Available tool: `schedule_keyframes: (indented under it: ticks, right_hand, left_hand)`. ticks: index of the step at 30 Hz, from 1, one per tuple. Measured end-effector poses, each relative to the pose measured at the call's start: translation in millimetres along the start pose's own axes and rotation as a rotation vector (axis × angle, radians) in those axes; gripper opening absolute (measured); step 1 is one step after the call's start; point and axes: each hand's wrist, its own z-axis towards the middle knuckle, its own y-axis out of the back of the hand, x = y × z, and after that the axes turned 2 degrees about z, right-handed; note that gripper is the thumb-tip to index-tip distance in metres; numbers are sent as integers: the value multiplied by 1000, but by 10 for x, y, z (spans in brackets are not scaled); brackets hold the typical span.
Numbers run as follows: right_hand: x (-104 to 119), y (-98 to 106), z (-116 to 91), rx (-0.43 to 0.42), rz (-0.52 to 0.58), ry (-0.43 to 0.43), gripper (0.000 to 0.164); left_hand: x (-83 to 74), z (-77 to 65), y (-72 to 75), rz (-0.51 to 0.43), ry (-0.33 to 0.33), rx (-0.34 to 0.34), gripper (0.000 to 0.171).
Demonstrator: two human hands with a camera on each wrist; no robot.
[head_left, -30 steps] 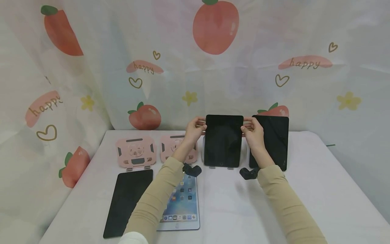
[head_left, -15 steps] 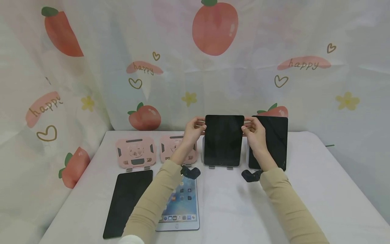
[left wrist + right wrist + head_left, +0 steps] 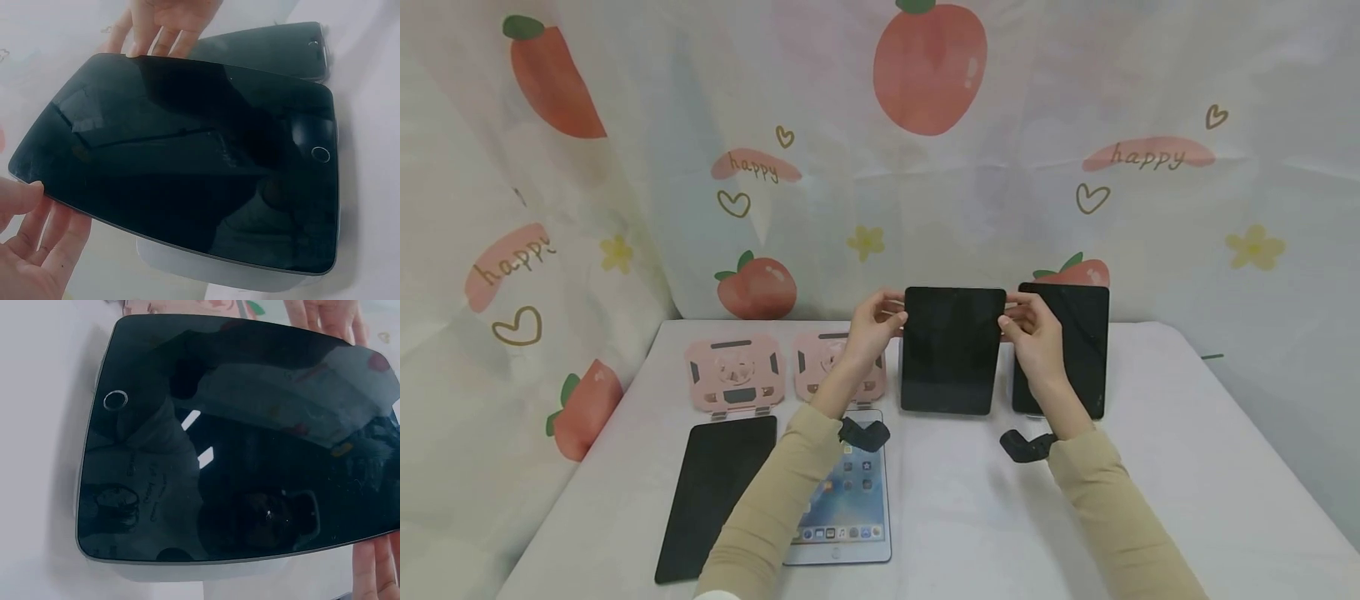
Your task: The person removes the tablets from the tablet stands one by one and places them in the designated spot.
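A black tablet (image 3: pixel 953 350) with a round home button stands near upright at the back of the table. My left hand (image 3: pixel 872 327) pinches its left edge near the top, thumb in front and fingers behind. On the opposite edge my right hand (image 3: pixel 1037 337) pinches it the same way. Part of a pale stand (image 3: pixel 187 265) shows behind the tablet in the left wrist view; the tablet hides most of it. Just behind my right hand, another black tablet (image 3: pixel 1084 358) leans upright.
Two pink tablet stands (image 3: pixel 736 375) stand at the back left, the second partly behind my left hand. In front of them lie a dark flat tablet (image 3: pixel 722 487) and a white tablet (image 3: pixel 850 500) with its screen lit, both partly under my left sleeve. A printed curtain (image 3: pixel 820 208) hangs behind.
The held tablet has come slightly nearer and lower, and looks a little wider. The stand's front feet beneath it are now covered. My right hand has shifted slightly right and down.
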Motion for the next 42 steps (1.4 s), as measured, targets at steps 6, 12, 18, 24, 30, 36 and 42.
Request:
schedule_keyframes:
  ticks: [6, 12, 18, 24, 30, 36, 42]
  right_hand:
    - [13, 36, -114, 12, 23, -15, 32]
    - [24, 65, -192, 19, 21, -4, 32]
    - [28, 110, -285, 32, 5, 17, 30]
    - [48, 139, -397, 34, 9, 11, 31]
    - [61, 174, -501, 57, 15, 8, 31]
    - [84, 207, -591, 59, -21, 10, 33]
    - [119, 235, -681, 70, -58, 8, 34]
  left_hand:
    - [-18, -122, 23, 1, -6, 31, 26]
    - [-16, -229, 33, -26, -13, 35, 26]
    - [-17, -326, 17, 1, -29, 24, 26]
    - [-21, -439, 7, 29, -29, 16, 27]
    - [-19, -574, 6, 45, -24, 18, 26]
    - [-40, -700, 7, 49, -22, 19, 25]
    - [-44, -810, 21, 34, -13, 38, 25]
